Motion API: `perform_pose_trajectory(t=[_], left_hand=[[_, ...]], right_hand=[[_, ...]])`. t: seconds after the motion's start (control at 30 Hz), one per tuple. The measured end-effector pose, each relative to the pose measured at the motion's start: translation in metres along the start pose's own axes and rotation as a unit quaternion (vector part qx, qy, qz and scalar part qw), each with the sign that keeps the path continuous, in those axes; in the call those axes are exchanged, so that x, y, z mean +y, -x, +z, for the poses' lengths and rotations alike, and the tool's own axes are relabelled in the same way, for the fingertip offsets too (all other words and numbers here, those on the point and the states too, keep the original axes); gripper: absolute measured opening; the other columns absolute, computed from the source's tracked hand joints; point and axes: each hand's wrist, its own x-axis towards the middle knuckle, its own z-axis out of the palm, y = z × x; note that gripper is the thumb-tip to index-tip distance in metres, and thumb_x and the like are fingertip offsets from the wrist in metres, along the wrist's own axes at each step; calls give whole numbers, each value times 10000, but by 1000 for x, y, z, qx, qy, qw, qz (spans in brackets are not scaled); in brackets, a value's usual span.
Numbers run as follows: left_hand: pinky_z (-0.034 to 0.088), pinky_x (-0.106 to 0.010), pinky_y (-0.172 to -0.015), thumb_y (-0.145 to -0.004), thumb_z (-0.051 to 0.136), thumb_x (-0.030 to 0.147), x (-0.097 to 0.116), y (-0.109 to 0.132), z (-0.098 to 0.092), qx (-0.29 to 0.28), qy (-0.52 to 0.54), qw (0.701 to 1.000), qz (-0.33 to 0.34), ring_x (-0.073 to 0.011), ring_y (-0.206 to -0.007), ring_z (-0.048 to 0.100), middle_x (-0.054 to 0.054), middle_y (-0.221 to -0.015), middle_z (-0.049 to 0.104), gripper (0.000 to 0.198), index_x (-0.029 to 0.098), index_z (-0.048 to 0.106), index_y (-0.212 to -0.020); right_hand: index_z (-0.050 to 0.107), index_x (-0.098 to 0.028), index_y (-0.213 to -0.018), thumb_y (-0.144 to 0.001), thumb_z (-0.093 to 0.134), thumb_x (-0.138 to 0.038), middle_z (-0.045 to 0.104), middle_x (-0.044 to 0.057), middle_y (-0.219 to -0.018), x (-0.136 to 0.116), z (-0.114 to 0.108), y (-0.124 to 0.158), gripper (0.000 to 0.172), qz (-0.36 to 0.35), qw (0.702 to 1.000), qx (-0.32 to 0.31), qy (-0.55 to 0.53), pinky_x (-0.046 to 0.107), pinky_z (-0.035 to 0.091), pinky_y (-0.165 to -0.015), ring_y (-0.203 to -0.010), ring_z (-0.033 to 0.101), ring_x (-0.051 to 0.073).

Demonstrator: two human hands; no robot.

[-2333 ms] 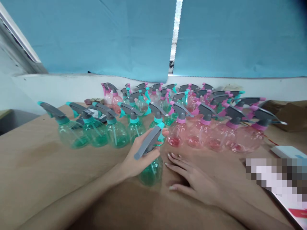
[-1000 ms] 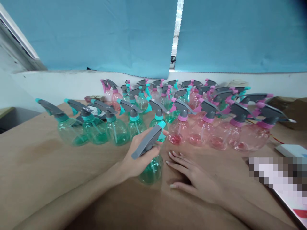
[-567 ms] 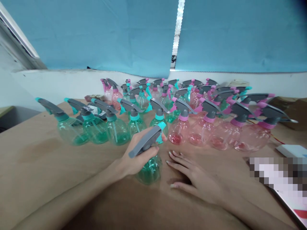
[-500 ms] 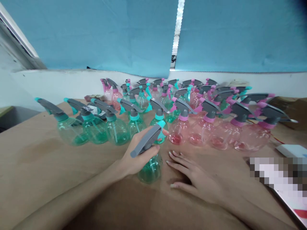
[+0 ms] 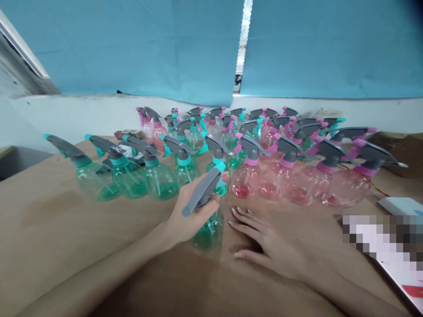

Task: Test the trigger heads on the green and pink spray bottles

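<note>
My left hand [image 5: 190, 209] is wrapped round the neck of a green spray bottle [image 5: 208, 233] near the front middle of the table. The bottle has a grey trigger head with a teal nozzle pointing away and slightly right; some green liquid shows in its round base. My right hand [image 5: 267, 242] lies flat on the table to the right of that bottle, fingers spread, holding nothing. Just behind my hands runs a row of bottles: green ones with teal collars, such as a green bottle [image 5: 161, 180], on the left, and pink ones, such as a pink bottle [image 5: 244, 181], on the right.
More pink and green bottles [image 5: 211, 125] crowd the back of the wooden table [image 5: 59, 233], by a white wall. Blue cloth [image 5: 132, 48] hangs above. A partly blurred flat object [image 5: 390, 268] and a white box [image 5: 401, 206] lie at the right. A cardboard box [image 5: 410, 154] stands behind.
Almost nothing differs. My left hand keeps its grip on the green bottle, whose head has shifted very slightly. My right hand stays flat, and the view has moved a little.
</note>
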Motion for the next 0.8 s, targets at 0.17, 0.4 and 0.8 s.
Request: perform_pose_trajectory(t=[0.17, 0.4, 0.8], left_hand=[[495, -286, -633, -741, 559, 217, 1, 0, 0, 10, 1, 1000, -4, -180, -660, 603, -4, -752, 634, 383, 248, 634, -1115], [489, -286, -628, -762, 549, 218, 1, 0, 1, 9, -5, 1000, 2, -178, -647, 598, 1, -700, 609, 374, 240, 632, -1126], [488, -285, -615, -765, 551, 242, 4, 0, 1, 7, 3, 1000, -11, -184, -652, 596, -2, -707, 625, 375, 237, 629, -1132]], right_hand=[[372, -273, -1429, -878, 531, -553, 290, 24, -1524, -1, -1, 0, 638, -3, 1000, 4, -6, 480, 242, -1145, -1402, 246, 267], [396, -245, -1418, -884, 513, -561, 294, 36, -1520, -1, -1, 0, 631, 1, 1000, 3, 0, 480, 240, -1145, -1400, 255, 260], [369, -283, -1430, -878, 529, -555, 291, 19, -1524, 1, 2, 0, 636, 0, 1000, 8, -4, 484, 245, -1144, -1400, 252, 265]])
